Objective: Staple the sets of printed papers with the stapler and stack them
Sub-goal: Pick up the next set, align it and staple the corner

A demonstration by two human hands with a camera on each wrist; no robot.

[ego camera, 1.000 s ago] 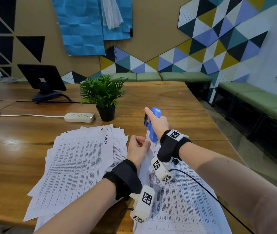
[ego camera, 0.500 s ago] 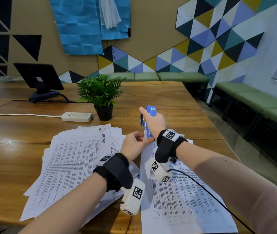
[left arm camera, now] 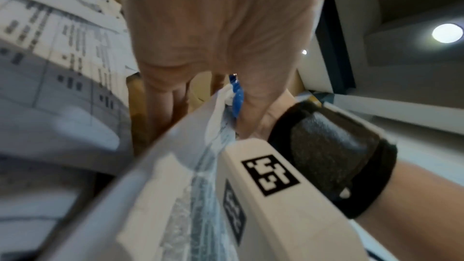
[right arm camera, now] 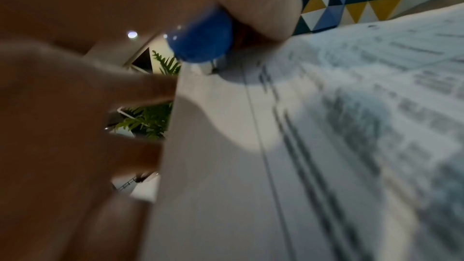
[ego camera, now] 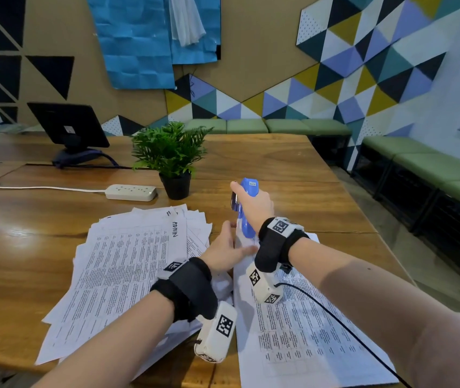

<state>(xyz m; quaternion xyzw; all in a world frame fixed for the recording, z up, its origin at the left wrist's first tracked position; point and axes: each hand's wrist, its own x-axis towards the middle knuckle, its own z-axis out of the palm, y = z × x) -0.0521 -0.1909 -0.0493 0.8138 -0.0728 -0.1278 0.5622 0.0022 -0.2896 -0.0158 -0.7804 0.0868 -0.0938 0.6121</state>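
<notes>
My right hand [ego camera: 254, 207] grips a blue stapler [ego camera: 247, 229] held nearly upright, its lower end at the top left corner of a set of printed papers [ego camera: 307, 331] lying on the wooden table [ego camera: 293, 175]. In the right wrist view the stapler [right arm camera: 200, 43] meets that corner of the papers [right arm camera: 301, 146]. My left hand [ego camera: 223, 249] pinches the set's left edge just below the stapler, thumb on top and fingers [right arm camera: 140, 90] underneath. A loose pile of printed sheets [ego camera: 128, 261] spreads out to the left.
A small potted plant [ego camera: 174, 158] and a white power strip [ego camera: 130, 191] stand behind the papers. A dark screen on a stand [ego camera: 67, 124] is at the back left. The table's right edge [ego camera: 363, 219] drops to the floor, with green benches [ego camera: 433, 169] beyond.
Both hands stay at the paper's top corner with the stapler. My left thumb now reaches further right across the sheet below the stapler.
</notes>
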